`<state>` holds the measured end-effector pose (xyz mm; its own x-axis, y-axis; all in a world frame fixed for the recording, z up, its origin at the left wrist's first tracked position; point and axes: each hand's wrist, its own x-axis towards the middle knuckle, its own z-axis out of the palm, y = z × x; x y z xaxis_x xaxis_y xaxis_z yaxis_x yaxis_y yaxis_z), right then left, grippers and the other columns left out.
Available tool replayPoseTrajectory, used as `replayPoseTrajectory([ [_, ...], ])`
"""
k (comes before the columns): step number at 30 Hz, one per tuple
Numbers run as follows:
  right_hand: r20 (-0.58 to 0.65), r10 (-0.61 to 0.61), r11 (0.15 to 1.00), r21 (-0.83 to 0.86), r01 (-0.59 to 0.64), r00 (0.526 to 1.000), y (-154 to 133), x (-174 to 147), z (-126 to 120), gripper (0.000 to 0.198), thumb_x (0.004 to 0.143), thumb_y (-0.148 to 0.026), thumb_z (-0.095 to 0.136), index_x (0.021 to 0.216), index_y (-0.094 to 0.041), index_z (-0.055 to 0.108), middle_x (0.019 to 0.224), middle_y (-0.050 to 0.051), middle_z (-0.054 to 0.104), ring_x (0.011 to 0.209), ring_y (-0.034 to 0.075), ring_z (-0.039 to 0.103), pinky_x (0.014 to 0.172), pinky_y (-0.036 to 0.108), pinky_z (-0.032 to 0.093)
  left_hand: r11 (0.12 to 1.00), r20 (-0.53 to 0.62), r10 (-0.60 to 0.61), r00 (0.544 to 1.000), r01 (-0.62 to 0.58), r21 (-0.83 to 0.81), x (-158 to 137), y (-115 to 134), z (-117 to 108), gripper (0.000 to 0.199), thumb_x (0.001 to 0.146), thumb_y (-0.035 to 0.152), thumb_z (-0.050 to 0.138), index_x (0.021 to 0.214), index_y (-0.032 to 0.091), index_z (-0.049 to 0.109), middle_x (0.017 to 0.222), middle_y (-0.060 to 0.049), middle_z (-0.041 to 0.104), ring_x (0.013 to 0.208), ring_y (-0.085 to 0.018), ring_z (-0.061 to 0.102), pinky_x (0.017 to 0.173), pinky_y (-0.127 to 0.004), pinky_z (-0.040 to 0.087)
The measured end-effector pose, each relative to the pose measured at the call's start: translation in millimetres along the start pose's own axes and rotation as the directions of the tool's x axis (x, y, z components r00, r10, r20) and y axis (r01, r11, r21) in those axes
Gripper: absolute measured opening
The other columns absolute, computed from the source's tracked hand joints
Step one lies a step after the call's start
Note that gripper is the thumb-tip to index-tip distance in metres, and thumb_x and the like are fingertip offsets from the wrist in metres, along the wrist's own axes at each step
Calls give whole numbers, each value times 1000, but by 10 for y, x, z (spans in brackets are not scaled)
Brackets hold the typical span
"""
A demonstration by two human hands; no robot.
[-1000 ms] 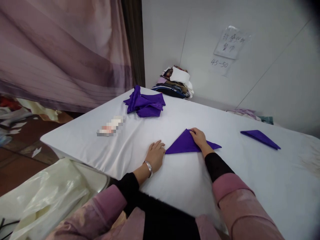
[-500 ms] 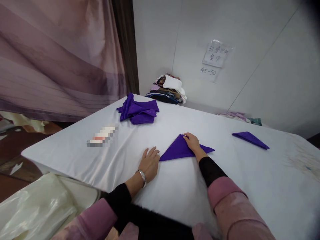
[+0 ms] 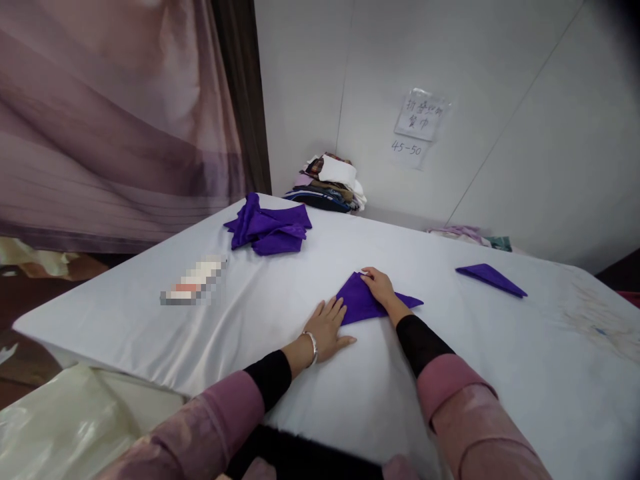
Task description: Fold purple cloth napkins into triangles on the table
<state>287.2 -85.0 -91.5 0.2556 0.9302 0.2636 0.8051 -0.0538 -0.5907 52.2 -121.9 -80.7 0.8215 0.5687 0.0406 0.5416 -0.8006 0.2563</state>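
Observation:
A purple cloth napkin [image 3: 361, 305], folded into a triangle, lies on the white-covered table in front of me. My left hand [image 3: 327, 328] is flat with its fingers outstretched, covering the napkin's left corner. At the napkin's top corner, my right hand [image 3: 379, 288] has its fingers closed on the cloth, and its wrist crosses over the right part. Another folded purple napkin [image 3: 493, 279] lies apart on the right. A loose heap of purple napkins [image 3: 273, 229] sits at the back left.
A pixelated flat object [image 3: 194, 282] lies on the table [image 3: 125, 320] at left. Folded clothes [image 3: 330, 183] are stacked behind the far edge, by the wall. A handwritten sign [image 3: 421, 115] hangs there. A pink curtain [image 3: 115, 113] and a pale plastic bag [image 3: 65, 427] are on the left.
My left hand has moved right, from beside the napkin's left corner onto it. The right hand stays at the top corner. The view has shifted slightly.

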Motion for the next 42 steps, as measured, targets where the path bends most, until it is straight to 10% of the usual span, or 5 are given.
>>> replayPoseTrajectory([
  [19, 23, -57, 991, -118, 59, 998, -36, 33, 39, 24, 80, -27, 54, 102, -22, 61, 88, 3, 59, 84, 17, 51, 76, 29, 40, 998, 104, -55, 993, 58, -25, -16, 23, -72, 81, 81, 68, 26, 139, 12, 30, 148, -14, 20, 137, -29, 9, 109, -52, 6],
  [26, 23, -41, 992, -117, 43, 999, -47, 29, 32, 26, 81, -24, 52, 106, -19, 60, 89, 3, 59, 84, 17, 51, 78, 27, 40, 997, 58, -66, 996, 68, -25, 528, 199, -329, 80, 82, 68, 22, 138, 12, 29, 147, -13, 22, 137, -28, 10, 109, -49, 7],
  [42, 30, 31, 987, -161, -26, 999, -74, 80, -23, 32, 85, -15, 39, 110, -19, 58, 99, 3, 64, 89, 13, 56, 82, 24, 42, 995, 45, -85, 995, 83, 54, 1004, 62, 99, 88, 79, 71, 21, 141, 8, 19, 148, -15, 18, 137, -27, 8, 109, -44, 8],
])
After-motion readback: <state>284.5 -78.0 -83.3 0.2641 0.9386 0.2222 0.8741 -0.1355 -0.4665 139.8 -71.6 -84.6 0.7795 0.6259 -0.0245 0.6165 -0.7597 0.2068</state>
